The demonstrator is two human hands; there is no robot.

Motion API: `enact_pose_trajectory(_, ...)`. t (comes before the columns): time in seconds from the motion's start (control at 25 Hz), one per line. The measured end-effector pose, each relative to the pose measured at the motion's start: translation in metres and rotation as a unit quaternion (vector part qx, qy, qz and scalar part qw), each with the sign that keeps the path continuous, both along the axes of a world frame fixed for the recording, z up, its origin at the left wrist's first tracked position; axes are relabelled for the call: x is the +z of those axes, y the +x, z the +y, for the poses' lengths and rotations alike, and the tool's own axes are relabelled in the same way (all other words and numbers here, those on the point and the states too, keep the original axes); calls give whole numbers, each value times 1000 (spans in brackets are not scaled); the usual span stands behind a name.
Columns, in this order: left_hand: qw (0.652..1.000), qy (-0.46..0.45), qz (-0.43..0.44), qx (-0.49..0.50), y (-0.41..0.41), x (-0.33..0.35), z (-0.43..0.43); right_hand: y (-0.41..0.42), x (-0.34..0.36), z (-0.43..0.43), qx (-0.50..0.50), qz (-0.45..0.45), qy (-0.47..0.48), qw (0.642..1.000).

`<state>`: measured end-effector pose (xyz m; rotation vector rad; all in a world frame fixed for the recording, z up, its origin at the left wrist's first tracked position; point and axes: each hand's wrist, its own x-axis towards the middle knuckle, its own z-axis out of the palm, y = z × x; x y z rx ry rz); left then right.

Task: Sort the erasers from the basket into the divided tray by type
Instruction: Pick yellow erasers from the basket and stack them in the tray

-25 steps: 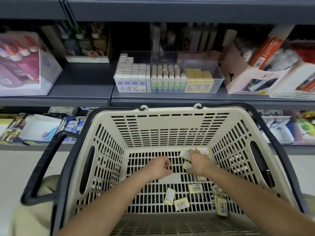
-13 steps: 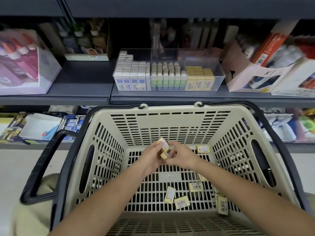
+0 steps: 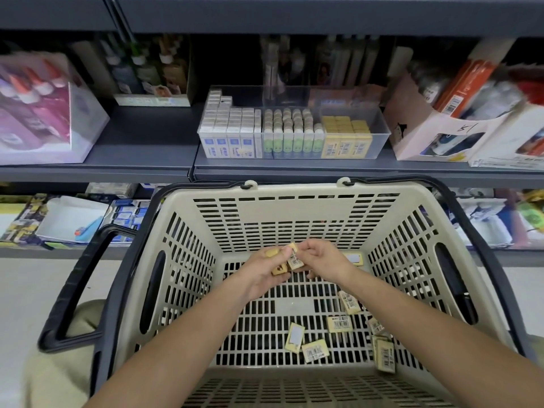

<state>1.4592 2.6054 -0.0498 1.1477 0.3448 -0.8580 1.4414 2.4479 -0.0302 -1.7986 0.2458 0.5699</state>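
Basket (image 3: 294,219) — beige, slotted, dark handles, sitting below the shelf; taken here as the landmark.

Left hand (image 3: 266,270) — hovering above the basket's far floor, fingers curled round a small clutch of yellow erasers (image 3: 287,260); at least three are showing, one label-up with a barcode.

Right hand (image 3: 322,260) — meeting the left just beside it, thumb and fingertips pinching at the topmost eraser of the clutch; whether it is carrying one of its own, I cannot tell.

Loose erasers (image 3: 340,323) — about eight lying on the basket floor toward its near right corner, one more against the far wall behind the right hand.

Tray (image 3: 379,134) — clear, divided, standing on the shelf directly above the basket's far rim. Its left bay is holding white-and-blue boxes, the middle bay green-capped pieces, the right bay yellow erasers (image 3: 346,144) matching those in hand.

Step, by judgement: gathering is going on, with a handful being stacked and squared before transfer.

Next move is calling for a firm grip on the stack, a lift over the far rim, and placing into the tray's right bay — labels facing forward like the rows there.
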Motion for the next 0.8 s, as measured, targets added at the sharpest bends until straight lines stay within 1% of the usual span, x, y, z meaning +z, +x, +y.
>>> enact_pose_trajectory(0.08, 1000, -8, 7, -6, -3, 1, 0, -1, -1, 2, 20, -21, -11, 1000)
enact_pose_trajectory(0.16, 1000, 5, 11, -14, -3, 2, 1, -1, -1, -1, 24, -37, -26, 999)
enact_pose_trajectory(0.24, 1000, 19, 19, 3, -3, 1, 1, 2, 0, -10, 19, -23, -78, 997)
enact_pose_trajectory(0.28, 999, 30, 28, 21, -2, 0, 1, 4, 1, -19, 30, -3, -130, 991)
enact_pose_trajectory(0.32, 998, 42, 36, 33, -2, -2, 1, 4, 1, -30, 62, 21, -209, 976)
enact_pose_trajectory(0.36, 997, 53, 40, 36, -1, -4, 1, 2, -1, -41, 113, 47, -303, 945)
enact_pose_trajectory(0.4, 997, 58, 41, 32, -2, -5, 0, -2, -4, -50, 169, 71, -389, 903)
enact_pose_trajectory(0.44, 997, 58, 41, 24, -4, -5, -1, -8, -8, -56, 214, 93, -456, 859)
enact_pose_trajectory(0.48, 997, 58, 41, 15, -5, -6, -2, -14, -12, -59, 239, 114, -494, 828)
enact_pose_trajectory(0.52, 997, 62, 41, 4, -6, -6, -3, -19, -15, -59, 250, 131, -511, 812)
enact_pose_trajectory(0.6, 996, 83, 38, -19, -8, -7, -4, -24, -21, -54, 266, 117, -525, 800)
enact_pose_trajectory(0.64, 994, 95, 34, -29, -9, -8, -5, -23, -22, -51, 266, 94, -522, 805)
enact_pose_trajectory(0.68, 993, 108, 30, -38, -10, -8, -5, -20, -21, -48, 246, 73, -499, 827)
enact_pose_trajectory(0.72, 991, 121, 27, -50, -10, -9, -4, -15, -19, -44, 208, 63, -450, 866)
enact_pose_trajectory(0.76, 989, 129, 28, -67, -10, -8, -4, -10, -16, -40, 160, 64, -376, 911)
enact_pose_trajectory(0.8, 988, 124, 33, -85, -11, -7, -4, -7, -12, -35, 121, 71, -293, 946)
